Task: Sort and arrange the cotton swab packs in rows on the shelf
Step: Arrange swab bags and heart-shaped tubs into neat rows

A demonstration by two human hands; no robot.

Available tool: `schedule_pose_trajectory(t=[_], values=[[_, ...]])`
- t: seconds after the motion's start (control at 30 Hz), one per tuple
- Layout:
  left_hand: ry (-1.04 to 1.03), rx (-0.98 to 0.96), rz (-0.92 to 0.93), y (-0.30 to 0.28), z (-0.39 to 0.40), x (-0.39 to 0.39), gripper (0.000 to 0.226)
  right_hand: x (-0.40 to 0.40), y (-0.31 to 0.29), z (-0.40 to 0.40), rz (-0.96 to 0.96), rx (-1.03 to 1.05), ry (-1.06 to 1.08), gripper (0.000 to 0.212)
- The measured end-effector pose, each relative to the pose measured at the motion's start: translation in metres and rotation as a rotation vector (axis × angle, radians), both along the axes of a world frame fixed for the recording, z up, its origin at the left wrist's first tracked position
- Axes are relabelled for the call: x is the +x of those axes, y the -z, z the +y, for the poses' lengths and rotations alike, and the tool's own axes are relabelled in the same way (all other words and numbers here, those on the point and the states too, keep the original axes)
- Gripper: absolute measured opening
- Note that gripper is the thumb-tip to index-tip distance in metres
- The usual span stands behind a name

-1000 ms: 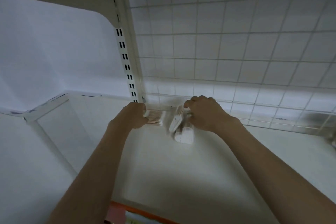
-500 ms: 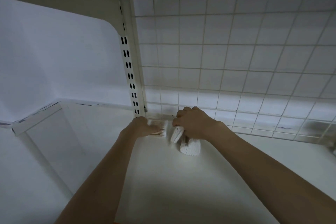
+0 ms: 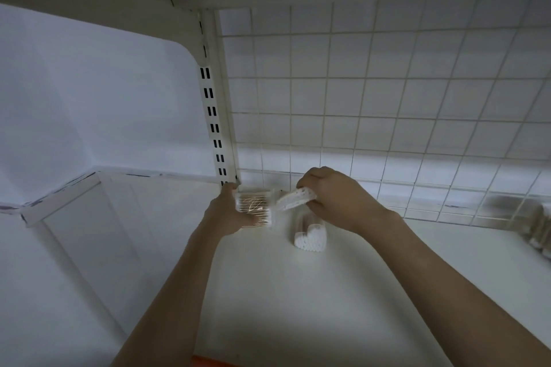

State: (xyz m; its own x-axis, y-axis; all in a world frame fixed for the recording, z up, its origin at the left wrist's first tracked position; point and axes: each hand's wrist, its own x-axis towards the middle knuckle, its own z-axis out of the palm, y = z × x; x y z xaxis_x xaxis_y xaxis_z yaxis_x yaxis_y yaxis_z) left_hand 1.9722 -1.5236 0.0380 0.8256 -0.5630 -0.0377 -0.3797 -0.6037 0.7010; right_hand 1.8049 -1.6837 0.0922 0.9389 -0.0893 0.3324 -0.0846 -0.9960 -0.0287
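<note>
White shelf [image 3: 298, 292] under another shelf board, with a wire grid back panel [image 3: 387, 98] behind it and a slotted upright post [image 3: 213, 116] at the back left corner. Dim light, brighter strip along the bottom of the grid.

Left hand [image 3: 231, 213]: fingers mostly straight, pressed against the left and near side of a flat cotton swab pack [image 3: 253, 205] with tan sticks. Pack lies on the shelf in the back left corner, just beside the foot of the post and close to the grid. Fingertips reach up towards the post base.

Right hand [image 3: 331, 197]: fingers curled, pinching a second pack [image 3: 295, 199], white cotton ends showing. It is lifted off the shelf and tilted, its left end just beside or touching the right edge of the flat pack; cannot tell which.

Third pack [image 3: 310, 235] sits on the shelf below the right hand, white swab ends facing the camera, its back part hidden under the wrist. It is near the flat pack but apart from it.

More packs [image 3: 539, 232] at the far right edge against the grid, well apart from the hands, blurred and cut off by the frame.

Orange edge [image 3: 208, 362] shows at the bottom, below the shelf front. Plain white wall [image 3: 89, 98] to the left of the post.
</note>
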Motion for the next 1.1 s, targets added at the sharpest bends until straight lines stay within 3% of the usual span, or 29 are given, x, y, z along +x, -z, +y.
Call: schedule_pose_trajectory(t=[0.07,0.2,0.33,0.47,0.73,0.9,1.1], values=[[0.016,-0.003,-0.081,-0.003,0.009,-0.015,0.073,-0.018,-0.005,0.003,-0.062,0.079,0.033,0.028],[0.002,-0.098,-0.169,-0.010,0.021,-0.055,0.038,-0.060,-0.003,0.012,-0.189,0.222,0.107,0.032],[-0.016,-0.271,-0.185,-0.018,0.018,-0.102,0.026,-0.107,0.008,0.021,-0.281,0.302,0.194,0.035],[0.060,-0.445,-0.161,-0.025,0.007,-0.146,0.023,-0.149,0.022,0.025,-0.354,0.398,0.286,0.027],[0.264,-0.516,0.030,-0.012,-0.028,-0.205,0.030,-0.219,0.036,0.018,-0.446,0.556,0.466,0.027],[0.427,-0.468,0.051,-0.004,-0.055,-0.230,0.029,-0.259,0.036,0.009,-0.399,0.542,0.576,0.030],[0.430,-0.521,0.055,-0.005,-0.083,-0.257,0.022,-0.303,0.022,-0.016,-0.312,0.418,0.649,0.033]])
